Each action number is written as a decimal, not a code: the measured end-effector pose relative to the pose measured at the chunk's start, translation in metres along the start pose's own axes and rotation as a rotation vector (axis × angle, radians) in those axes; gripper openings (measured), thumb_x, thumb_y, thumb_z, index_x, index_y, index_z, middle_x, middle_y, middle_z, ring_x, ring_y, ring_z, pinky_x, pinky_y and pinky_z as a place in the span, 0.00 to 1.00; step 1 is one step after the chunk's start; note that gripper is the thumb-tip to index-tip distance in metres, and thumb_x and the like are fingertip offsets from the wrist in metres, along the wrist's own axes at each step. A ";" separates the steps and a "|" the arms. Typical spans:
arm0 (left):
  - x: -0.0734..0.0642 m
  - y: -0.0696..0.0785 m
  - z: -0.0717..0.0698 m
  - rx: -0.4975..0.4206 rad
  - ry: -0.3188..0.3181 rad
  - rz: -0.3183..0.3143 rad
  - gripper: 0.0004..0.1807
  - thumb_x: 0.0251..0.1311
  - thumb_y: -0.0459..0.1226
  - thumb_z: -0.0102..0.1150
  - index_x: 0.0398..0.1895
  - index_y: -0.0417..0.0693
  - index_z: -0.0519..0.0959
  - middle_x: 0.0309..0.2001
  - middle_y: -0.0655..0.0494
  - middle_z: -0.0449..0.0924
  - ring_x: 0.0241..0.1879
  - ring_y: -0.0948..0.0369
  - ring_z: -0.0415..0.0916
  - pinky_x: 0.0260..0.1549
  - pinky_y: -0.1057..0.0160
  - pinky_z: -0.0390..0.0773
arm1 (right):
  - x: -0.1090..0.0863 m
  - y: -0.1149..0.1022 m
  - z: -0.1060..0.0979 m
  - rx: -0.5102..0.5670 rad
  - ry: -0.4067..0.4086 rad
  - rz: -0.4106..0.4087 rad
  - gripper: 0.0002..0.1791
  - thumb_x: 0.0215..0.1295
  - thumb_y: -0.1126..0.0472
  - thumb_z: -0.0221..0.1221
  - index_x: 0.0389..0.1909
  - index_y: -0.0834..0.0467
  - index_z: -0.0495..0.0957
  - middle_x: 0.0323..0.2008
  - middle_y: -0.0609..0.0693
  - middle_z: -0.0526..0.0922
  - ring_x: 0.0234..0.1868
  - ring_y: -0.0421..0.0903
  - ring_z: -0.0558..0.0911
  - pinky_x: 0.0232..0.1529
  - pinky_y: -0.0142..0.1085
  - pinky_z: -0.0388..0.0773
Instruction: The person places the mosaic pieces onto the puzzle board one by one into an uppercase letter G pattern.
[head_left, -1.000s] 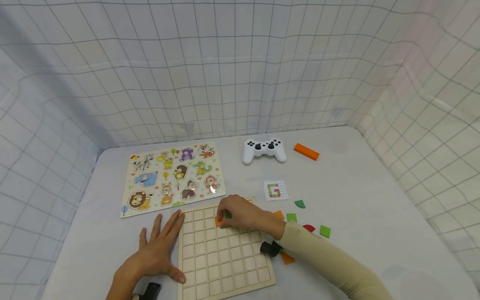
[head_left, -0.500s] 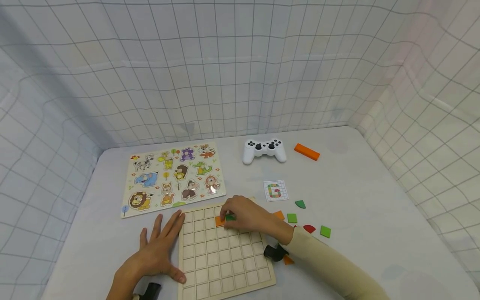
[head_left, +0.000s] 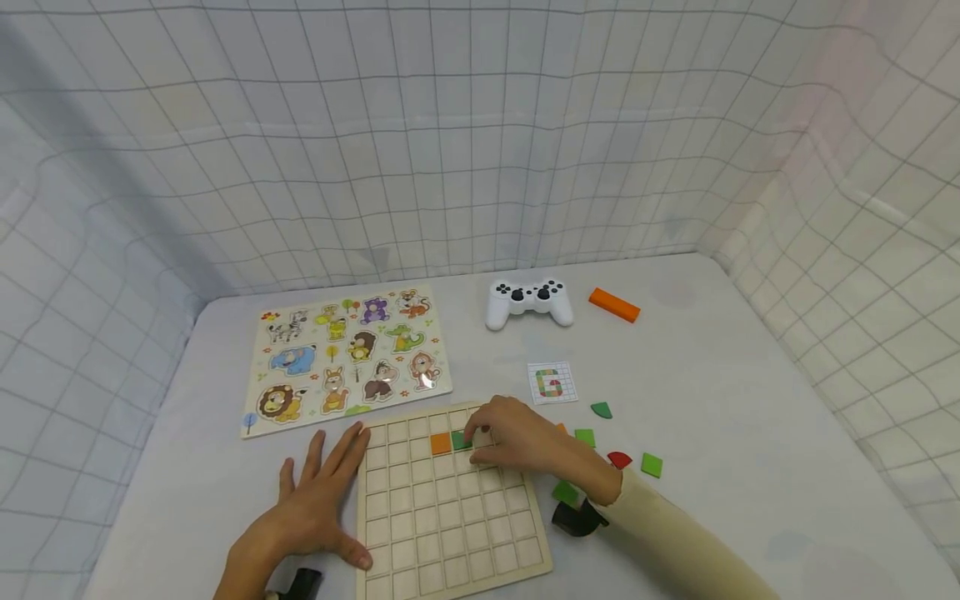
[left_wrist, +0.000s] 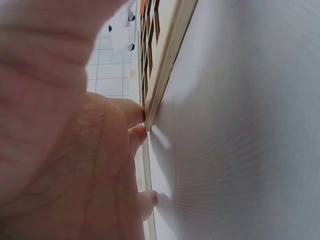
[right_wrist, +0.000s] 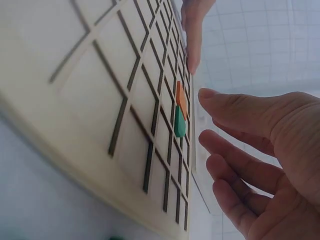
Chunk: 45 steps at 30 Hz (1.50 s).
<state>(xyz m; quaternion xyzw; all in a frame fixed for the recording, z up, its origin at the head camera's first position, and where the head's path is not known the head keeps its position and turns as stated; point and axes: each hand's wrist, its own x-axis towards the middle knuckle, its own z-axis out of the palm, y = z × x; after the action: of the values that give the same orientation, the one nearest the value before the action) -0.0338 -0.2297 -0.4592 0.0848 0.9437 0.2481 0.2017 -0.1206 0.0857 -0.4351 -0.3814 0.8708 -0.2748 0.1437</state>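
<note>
A pale wooden grid board (head_left: 450,533) lies flat on the table. In its upper part an orange square tile (head_left: 441,444) sits in one cell, and a green tile (head_left: 459,441) lies in the cell to its right. My right hand (head_left: 517,437) hovers at that green tile, thumb and fingers parted with nothing between them. The right wrist view shows a gap between the fingertips and the green tile (right_wrist: 180,123). With fingers spread, my left hand (head_left: 311,504) rests along the board's left edge; its fingertips touch the rim (left_wrist: 162,75) in the left wrist view.
Right of the board lie green squares (head_left: 652,465), a red quarter-round (head_left: 619,460), a dark green quarter-round (head_left: 602,410) and a partly hidden orange piece. Behind are a pattern card (head_left: 552,382), a white game controller (head_left: 528,302), an orange block (head_left: 615,305) and an animal puzzle (head_left: 352,354).
My right hand has let go of the green tile and drawn back to the right, uncovering both tiles and a loose green piece beside the board. The left hand has stayed put.
</note>
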 end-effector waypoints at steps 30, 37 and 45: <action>-0.003 0.007 -0.004 -0.003 -0.027 -0.029 0.89 0.09 0.63 0.84 0.82 0.54 0.39 0.82 0.49 0.29 0.75 0.29 0.20 0.59 0.18 0.24 | -0.060 0.044 -0.019 0.005 0.096 0.043 0.11 0.59 0.56 0.71 0.42 0.50 0.83 0.44 0.38 0.85 0.47 0.41 0.79 0.54 0.41 0.74; -0.002 0.007 -0.005 0.013 -0.038 -0.043 0.89 0.09 0.63 0.84 0.82 0.54 0.39 0.82 0.49 0.29 0.75 0.29 0.20 0.59 0.18 0.24 | -0.070 0.047 -0.019 0.014 0.078 0.116 0.13 0.58 0.54 0.72 0.43 0.49 0.84 0.45 0.36 0.84 0.48 0.39 0.76 0.56 0.44 0.73; -0.001 0.007 -0.003 0.019 -0.036 -0.061 0.90 0.07 0.65 0.83 0.82 0.56 0.39 0.82 0.51 0.29 0.75 0.30 0.20 0.60 0.19 0.24 | -0.076 0.051 -0.017 0.022 0.047 0.120 0.13 0.58 0.54 0.72 0.43 0.47 0.83 0.42 0.38 0.84 0.44 0.40 0.74 0.50 0.37 0.71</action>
<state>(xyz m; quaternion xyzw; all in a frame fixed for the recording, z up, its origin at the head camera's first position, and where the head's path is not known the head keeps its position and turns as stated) -0.0340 -0.2257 -0.4528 0.0624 0.9444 0.2310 0.2254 -0.1076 0.1771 -0.4487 -0.3203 0.8922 -0.2842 0.1437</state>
